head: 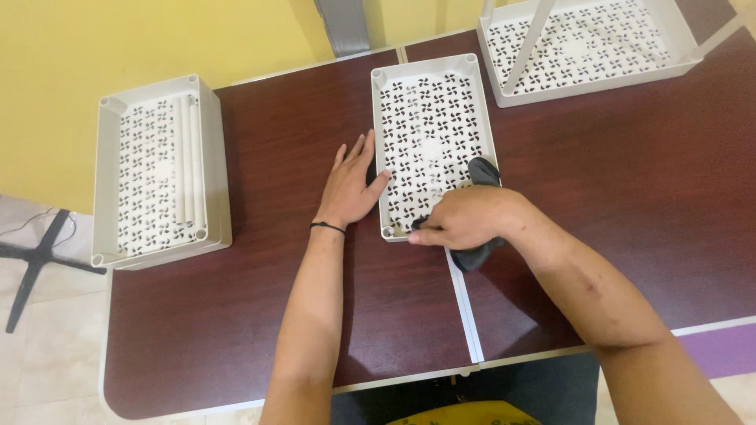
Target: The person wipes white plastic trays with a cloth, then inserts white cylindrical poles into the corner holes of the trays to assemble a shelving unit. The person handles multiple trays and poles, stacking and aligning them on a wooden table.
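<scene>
A white plastic tray [431, 64] with a pinwheel-patterned perforated floor lies on the dark brown table in front of me. My left hand [351, 185] rests flat on the table against the tray's left wall, thumb touching the rim. A dark grey cloth [482, 171] is bunched in my right hand [465, 218], which presses it onto the tray's near right corner. Part of the cloth hangs out below my wrist.
A second white perforated tray [213, 173] holding white tubes sits at the table's left edge. A third tray [579, 90] with an upright white post stands at the back right. A white seam [465, 303] divides two tabletops. A black stand's legs are on the floor at left.
</scene>
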